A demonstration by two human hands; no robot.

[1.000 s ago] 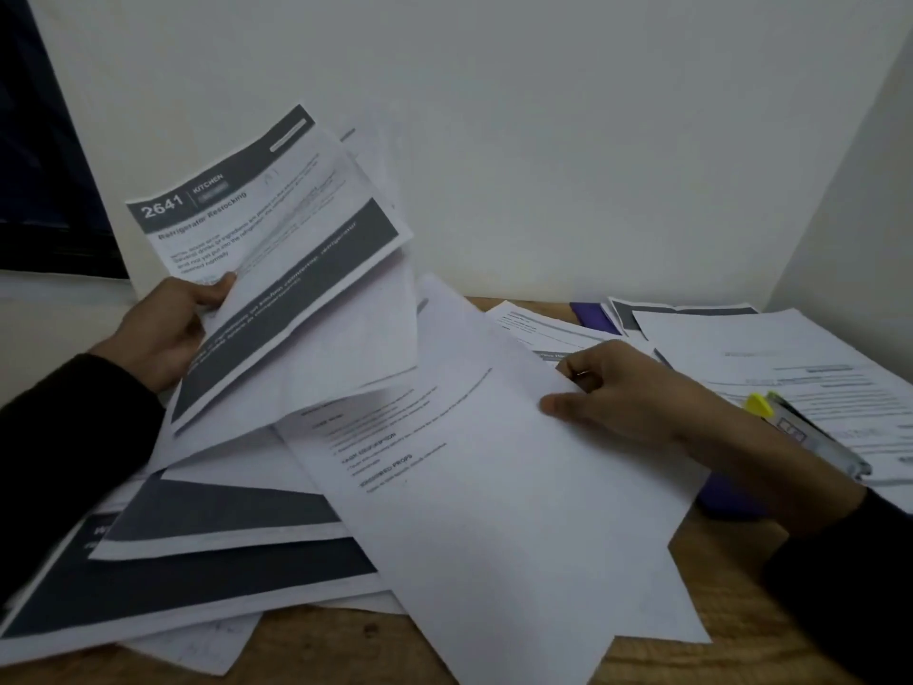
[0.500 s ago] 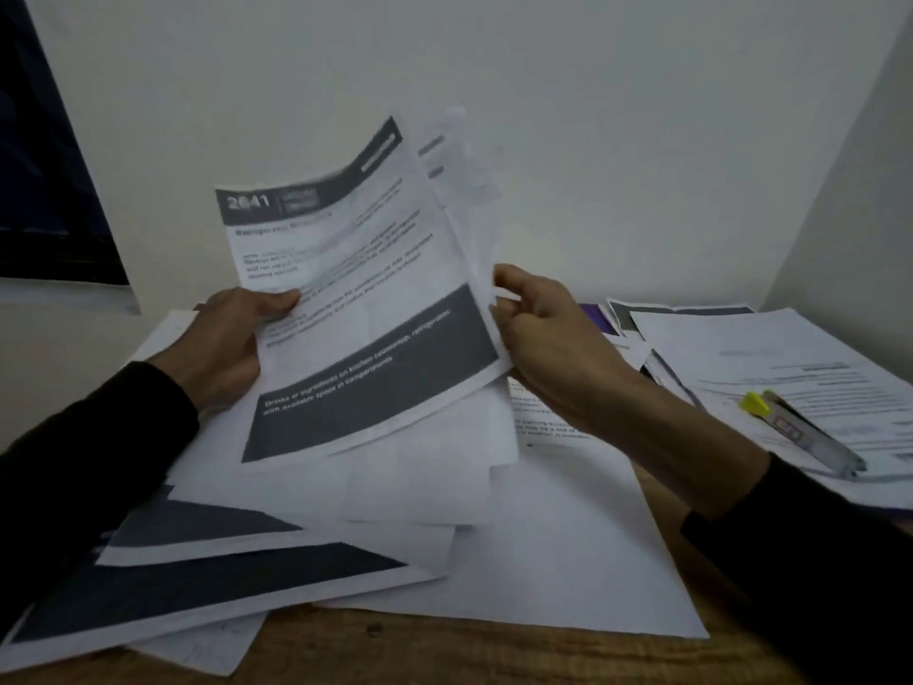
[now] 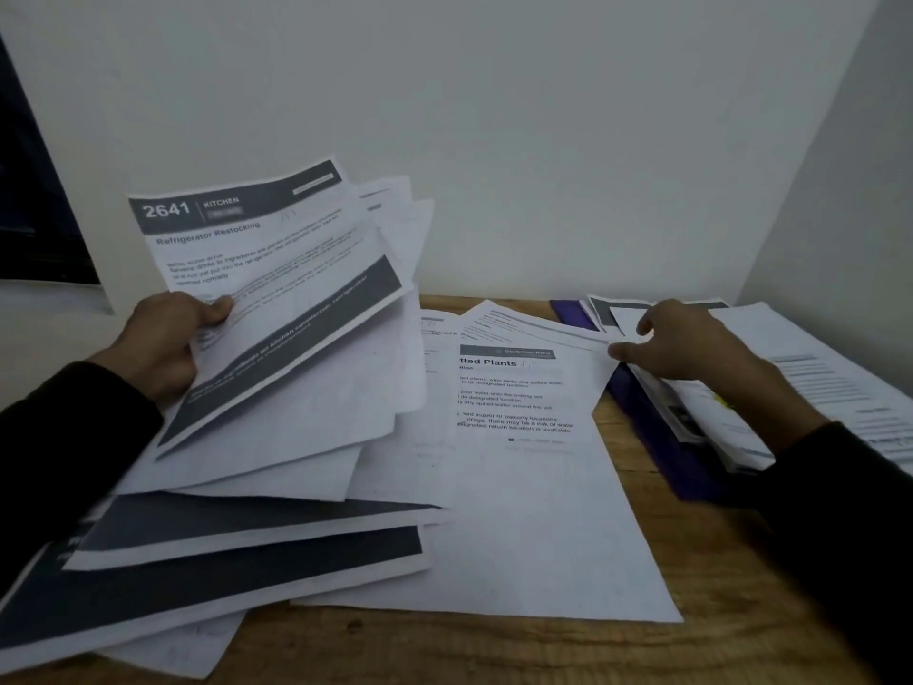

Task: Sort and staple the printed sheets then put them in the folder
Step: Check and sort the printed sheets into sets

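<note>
The wooden table (image 3: 637,650) carries it all, so take every place from there. Spread widest across it, at its near left, lie loose printed sheets (image 3: 237,571) with dark bands, overlapping flat. At the table's middle lies a white page headed "Plants" (image 3: 523,482), flat, its near edge toward the table's front. Lifted above the table's left side is a fanned bundle of sheets (image 3: 276,309), top page reading "2641 Kitchen, Refrigerator Restocking", tilted back toward the wall. The left hand (image 3: 163,343) grips that bundle at its left edge, thumb curled over the front page, fingers behind; the paper fans out up and right from the grip. Along the table's right side runs a purple folder (image 3: 657,437), partly under another stack of papers (image 3: 800,373). The right hand (image 3: 691,348) reaches over the table's far right, fingers loosely spread, tips touching the papers there, holding nothing that I can make out.
</note>
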